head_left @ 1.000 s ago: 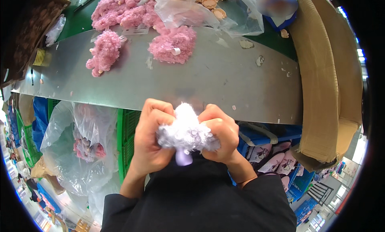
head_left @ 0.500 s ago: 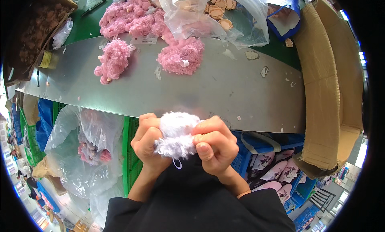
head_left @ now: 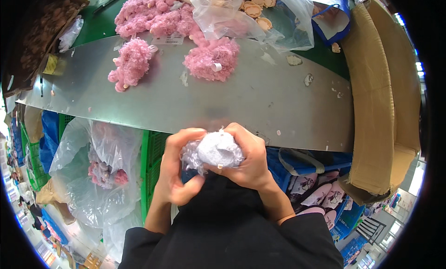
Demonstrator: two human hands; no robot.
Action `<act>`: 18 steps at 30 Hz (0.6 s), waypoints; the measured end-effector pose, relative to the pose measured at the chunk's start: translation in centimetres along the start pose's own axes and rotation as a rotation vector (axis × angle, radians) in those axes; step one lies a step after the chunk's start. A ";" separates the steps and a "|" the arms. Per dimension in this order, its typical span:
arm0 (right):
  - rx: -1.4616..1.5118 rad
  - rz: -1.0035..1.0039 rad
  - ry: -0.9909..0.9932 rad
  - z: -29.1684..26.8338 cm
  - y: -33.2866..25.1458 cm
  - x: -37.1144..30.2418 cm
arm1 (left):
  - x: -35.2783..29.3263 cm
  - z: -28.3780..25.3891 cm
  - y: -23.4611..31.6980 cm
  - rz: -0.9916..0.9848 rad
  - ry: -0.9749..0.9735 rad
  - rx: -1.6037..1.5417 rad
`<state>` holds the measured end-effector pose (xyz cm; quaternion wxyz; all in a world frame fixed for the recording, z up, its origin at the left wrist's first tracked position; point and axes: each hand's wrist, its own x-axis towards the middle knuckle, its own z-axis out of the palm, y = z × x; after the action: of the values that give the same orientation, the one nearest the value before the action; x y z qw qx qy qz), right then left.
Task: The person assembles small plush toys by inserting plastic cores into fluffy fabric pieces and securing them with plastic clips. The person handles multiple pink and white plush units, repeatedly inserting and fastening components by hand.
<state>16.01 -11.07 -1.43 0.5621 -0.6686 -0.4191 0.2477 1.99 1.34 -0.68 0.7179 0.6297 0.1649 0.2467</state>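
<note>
By the near edge of the desk [head_left: 297, 106], the white fluffy piece [head_left: 218, 149] is best steadied in the clasping right hand [head_left: 250, 160], its left curls [head_left: 191, 156] supported by the half-spread left hand [head_left: 173, 169].

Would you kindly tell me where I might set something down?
Mostly bare, bar pale flecks: the metal worktop between the pink plush and the cardboard box. Crowded: the far side, under the pink heap and the clear bag.

Bright overall, upper left dimmer. Soft glare lay on the metal desk [head_left: 288, 106], sharp highlights on the clear bag [head_left: 79, 201]. Right rim blew out in spots. Fisheye bent straight edges; corners were black.
</note>
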 end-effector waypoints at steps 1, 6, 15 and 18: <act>-0.064 -0.078 0.070 0.4 0.0 0.1 | 0.5 -0.5 0.0 0.031 -0.092 0.052; -0.250 -0.254 0.087 0.6 0.7 -0.2 | 1.7 -0.7 0.2 0.107 -0.187 0.339; -0.185 -0.169 -0.088 -2.1 0.8 -1.0 | 1.9 0.5 -0.5 -0.076 -0.101 0.139; -0.305 -0.075 -0.133 -2.8 0.0 -2.0 | 0.9 1.1 -0.8 -0.177 -0.088 0.160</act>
<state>17.18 -14.30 -1.01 0.4341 -0.7121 -0.5127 0.2039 3.48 0.90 -1.21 0.6908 0.6782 0.2074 0.1405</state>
